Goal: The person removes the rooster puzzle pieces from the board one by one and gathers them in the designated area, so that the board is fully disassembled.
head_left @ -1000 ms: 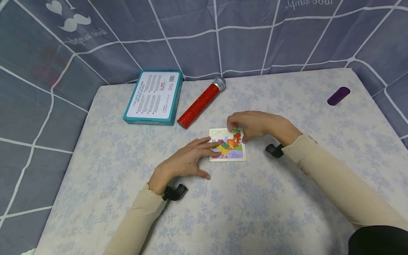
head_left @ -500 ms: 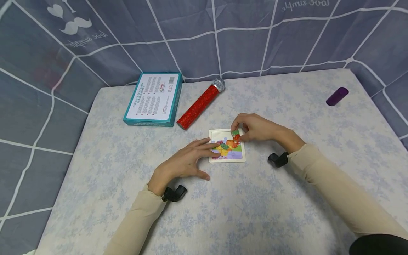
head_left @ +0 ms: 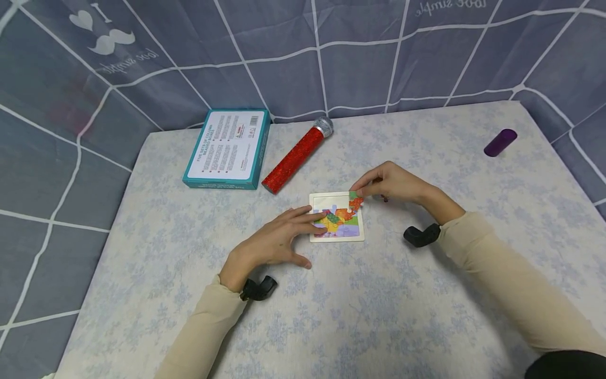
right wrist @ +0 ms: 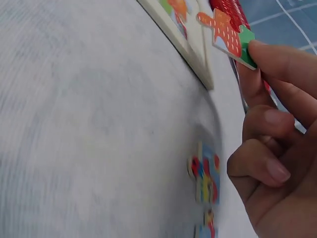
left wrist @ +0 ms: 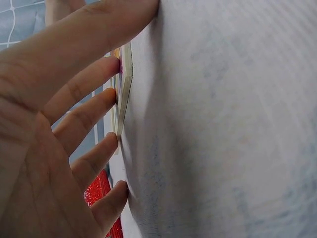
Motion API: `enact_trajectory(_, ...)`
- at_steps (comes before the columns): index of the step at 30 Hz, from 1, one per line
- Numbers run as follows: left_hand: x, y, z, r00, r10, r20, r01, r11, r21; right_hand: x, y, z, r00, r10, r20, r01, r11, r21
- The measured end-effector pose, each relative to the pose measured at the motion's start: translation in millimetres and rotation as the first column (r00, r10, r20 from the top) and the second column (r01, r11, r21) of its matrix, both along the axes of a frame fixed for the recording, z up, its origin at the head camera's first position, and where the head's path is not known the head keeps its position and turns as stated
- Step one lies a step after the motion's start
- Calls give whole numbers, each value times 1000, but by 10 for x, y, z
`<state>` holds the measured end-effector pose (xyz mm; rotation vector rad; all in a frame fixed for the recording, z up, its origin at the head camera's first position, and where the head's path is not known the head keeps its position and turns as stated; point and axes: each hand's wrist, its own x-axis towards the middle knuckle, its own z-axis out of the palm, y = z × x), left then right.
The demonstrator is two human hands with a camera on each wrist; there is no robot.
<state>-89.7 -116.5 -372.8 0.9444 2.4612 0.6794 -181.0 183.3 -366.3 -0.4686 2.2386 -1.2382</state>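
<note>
My right hand (head_left: 400, 184) pinches a puzzle piece (right wrist: 228, 37), orange with a green corner, between thumb and fingertip. The piece is over the top right corner of a small jigsaw board (head_left: 337, 238) with a pale frame. Inside it, a partly assembled colourful picture (head_left: 351, 230) fills the lower part, with bare tray at the upper left. My left hand (head_left: 279, 237) lies with fingers spread, its fingertips on the board's left side. Below my right palm, more colourful puzzle pieces (right wrist: 209, 173) show in the right wrist view; whether they touch the hand I cannot tell.
Behind the board lies a red glittery microphone (head_left: 295, 158). A teal and white box (head_left: 227, 147) is to its left, and a purple cylinder (head_left: 500, 143) lies at the far right. Grey checked cloth (head_left: 284, 79) hangs along the table's back.
The right hand draws the orange and green piece up and to the right from its earlier place over the picture. The left hand keeps its place on the board.
</note>
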Motion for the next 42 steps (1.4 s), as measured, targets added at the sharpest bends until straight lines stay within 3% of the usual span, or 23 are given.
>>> enact_trajectory(7,7,-3,-13,1000,2,-6,-2,1000,0,22,333,52,992,-117,47,113,991,76)
enact_trajectory(15,0,-4,-1,1000,-3,-9,3,1000,6,58,843,58,973,-226,52,220,970,100)
enact_trajectory(22,-2,-3,-7,1000,-5,-7,5,1000,4,70,1183,42,964,-266,18,260,950,172)
enact_trajectory(27,0,1,-6,1000,-5,-6,5,1000,3,66,1242,24,966,-259,-8,255,947,195)
enact_trajectory(32,0,-1,-3,1000,4,5,-5,1000,11,44,1197,-10,968,-234,-90,249,938,240)
enact_trajectory(42,7,0,13,1000,7,24,-7,1000,16,68,1153,-10,953,-239,-186,287,907,309)
